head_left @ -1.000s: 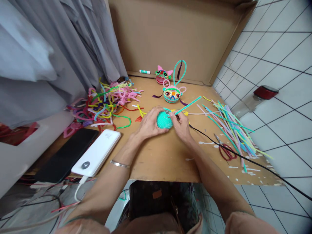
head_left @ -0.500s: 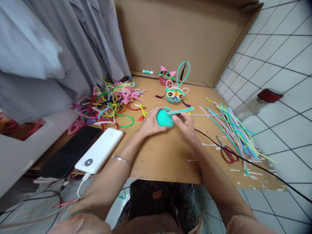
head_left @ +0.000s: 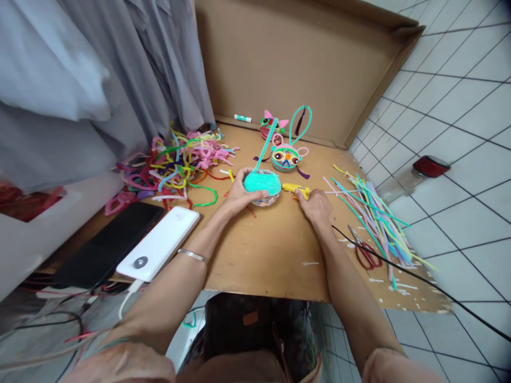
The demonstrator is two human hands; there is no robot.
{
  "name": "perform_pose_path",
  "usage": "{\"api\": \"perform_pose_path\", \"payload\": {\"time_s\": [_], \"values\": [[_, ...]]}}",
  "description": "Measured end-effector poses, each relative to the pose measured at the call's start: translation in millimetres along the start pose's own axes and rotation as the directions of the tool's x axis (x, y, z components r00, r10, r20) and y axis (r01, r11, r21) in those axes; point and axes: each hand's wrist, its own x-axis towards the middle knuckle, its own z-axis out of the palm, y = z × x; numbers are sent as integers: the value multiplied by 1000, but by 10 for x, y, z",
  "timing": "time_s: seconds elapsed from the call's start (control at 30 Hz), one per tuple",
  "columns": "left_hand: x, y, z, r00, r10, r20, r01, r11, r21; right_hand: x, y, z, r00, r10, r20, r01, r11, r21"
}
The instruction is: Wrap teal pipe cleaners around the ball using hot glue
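My left hand (head_left: 238, 196) is closed round a clear ball partly wrapped in teal pipe cleaner (head_left: 262, 184), resting on the cardboard sheet (head_left: 271, 250). A loose teal pipe cleaner end (head_left: 266, 144) rises from the ball toward the back. My right hand (head_left: 315, 203) lies to the right of the ball, its fingers curled on the yellow glue gun (head_left: 294, 188), whose black cable (head_left: 399, 268) trails off to the right.
Two finished pipe-cleaner faces (head_left: 284, 156) stand behind the ball. A tangle of coloured pipe cleaners (head_left: 179, 162) lies at left, straight ones (head_left: 371, 210) and red scissors (head_left: 364, 250) at right. A white power bank (head_left: 159, 242) and black phone (head_left: 106, 247) sit front left. A glue stick (head_left: 242, 118) lies by the upright cardboard wall.
My right hand has let go of the teal pipe cleaner and moved right onto the yellow glue gun. The loose end now points up and back. The left hand still holds the ball.
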Motion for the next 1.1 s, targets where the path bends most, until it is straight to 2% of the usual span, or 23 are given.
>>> {"api": "perform_pose_path", "payload": {"time_s": [0.07, 0.17, 0.43, 0.63, 0.8, 0.9, 1.0, 1.1], "values": [[-4, 2, -12, 999, -3, 32, 4, 1000, -31, -57, -51, 34, 999, -21, 46, 26, 995, -100], [-14, 6, -28, 995, -36, 95, 42, 997, -61, -89, -98, 66, 998, -30, 54, 37, 990, -134], [3, -57, -34, 985, -47, 165, 75, 983, -170, -62, -120, 89, 997, -31, 74, 40, 992, -122], [-19, 15, -54, 979, -64, 191, 111, 963, -247, -57, -144, 21, 996, 58, 68, -56, 998, -25], [-32, 54, -82, 971, -100, 216, 154, 956, -249, -55, -172, -127, 989, 124, -85, -118, 990, 80], [-30, 44, -97, 959, -93, 267, 158, 959, -233, -33, -166, -183, 970, 135, -202, -96, 977, 192], [-27, 25, -113, 940, -108, 322, 186, 957, -222, -7, -138, -189, 937, 84, -338, 18, 958, 288], [-28, 12, -135, 921, -124, 370, 211, 956, -204, 2, -109, -174, 881, -37, -471, 201, 932, 303]]}}
